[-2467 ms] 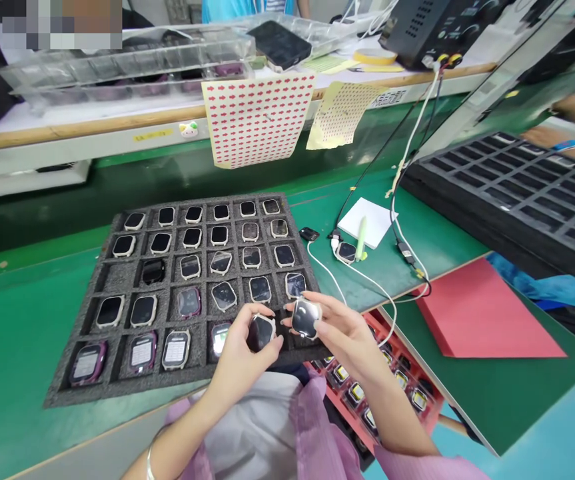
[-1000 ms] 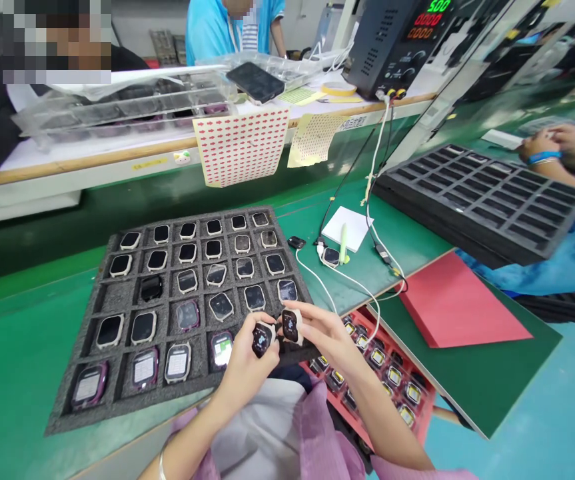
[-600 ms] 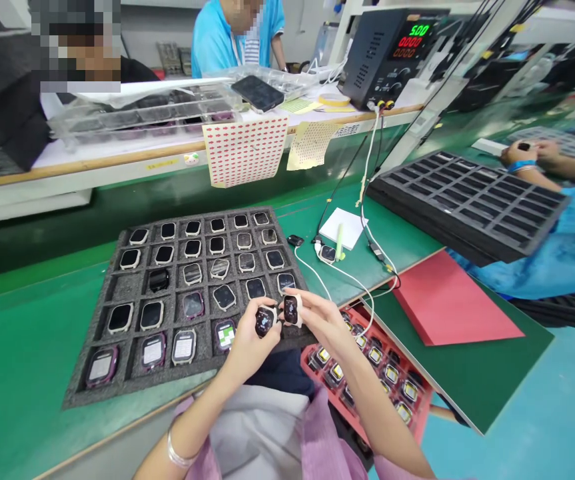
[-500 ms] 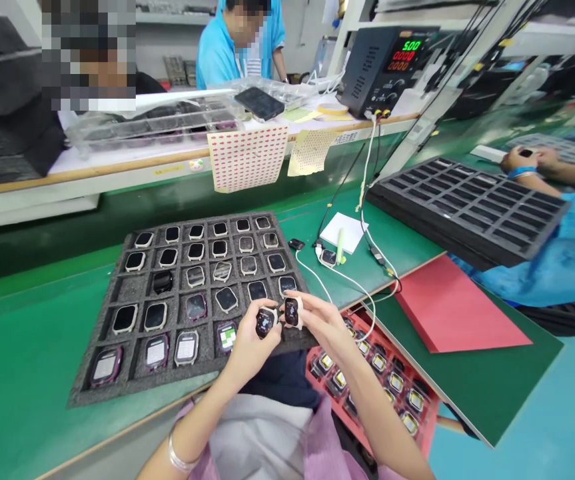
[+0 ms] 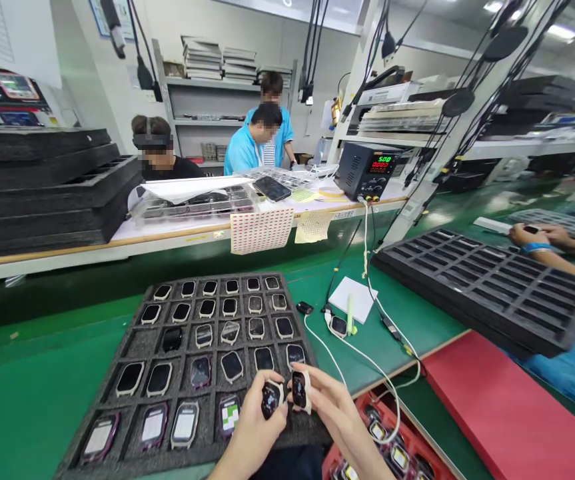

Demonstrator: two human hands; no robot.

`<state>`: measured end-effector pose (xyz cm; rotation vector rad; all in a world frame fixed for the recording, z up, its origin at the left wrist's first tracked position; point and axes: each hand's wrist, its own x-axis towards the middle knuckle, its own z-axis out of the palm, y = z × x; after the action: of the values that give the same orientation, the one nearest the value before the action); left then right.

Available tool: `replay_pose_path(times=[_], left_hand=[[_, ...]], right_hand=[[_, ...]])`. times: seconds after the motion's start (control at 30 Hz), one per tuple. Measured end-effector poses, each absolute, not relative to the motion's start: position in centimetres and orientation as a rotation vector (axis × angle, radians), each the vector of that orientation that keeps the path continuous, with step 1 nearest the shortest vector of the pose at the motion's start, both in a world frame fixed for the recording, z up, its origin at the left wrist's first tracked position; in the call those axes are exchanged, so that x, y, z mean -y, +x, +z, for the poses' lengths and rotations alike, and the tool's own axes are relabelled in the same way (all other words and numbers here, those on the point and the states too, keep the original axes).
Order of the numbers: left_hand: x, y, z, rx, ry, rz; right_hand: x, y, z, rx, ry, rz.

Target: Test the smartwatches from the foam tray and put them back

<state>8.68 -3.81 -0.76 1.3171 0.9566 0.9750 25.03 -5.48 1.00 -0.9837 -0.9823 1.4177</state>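
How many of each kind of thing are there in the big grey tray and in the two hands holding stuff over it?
Pale-rimmed watches seen in the tray: 22
Purple-rimmed watches in it: 4
Black item in it: 1
Watch in the left hand: 1
Other watch in the right hand: 1
Total: 29, not counting anything hidden behind the hands.

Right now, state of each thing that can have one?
Left watch, screen lit, in left hand
Right watch, screen lit, in right hand
Power supply, on, digits lit
Phone, face up, screen dark
Pen, lying partly on paper
Foam tray, holding watches
Bigger sticker sheet, hanging
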Motion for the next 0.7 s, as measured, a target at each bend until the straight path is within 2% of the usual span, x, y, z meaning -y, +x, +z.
replay_pose_path(times=[0.23,0.4,0.5,0.7], left_hand=[[3.9,8.8,-1.6,-1.010,1.353,1.046],[4.1,8.4,-1.2,-1.066,1.251,0.915],[4.0,8.2,-1.1,-1.028,1.099,0.839],[3.6,7.5,-1.2,-0.834,0.974,0.941]], right_hand=[[5.4,26.0,0.7,0.976,-0.956,1.470],[5.1,26.1,0.7,0.952,-0.927,1.584],[4.8,26.1,0.9,0.865,-0.923,1.683],[4.4,26.2,1.0,0.758,-0.910,1.787]])
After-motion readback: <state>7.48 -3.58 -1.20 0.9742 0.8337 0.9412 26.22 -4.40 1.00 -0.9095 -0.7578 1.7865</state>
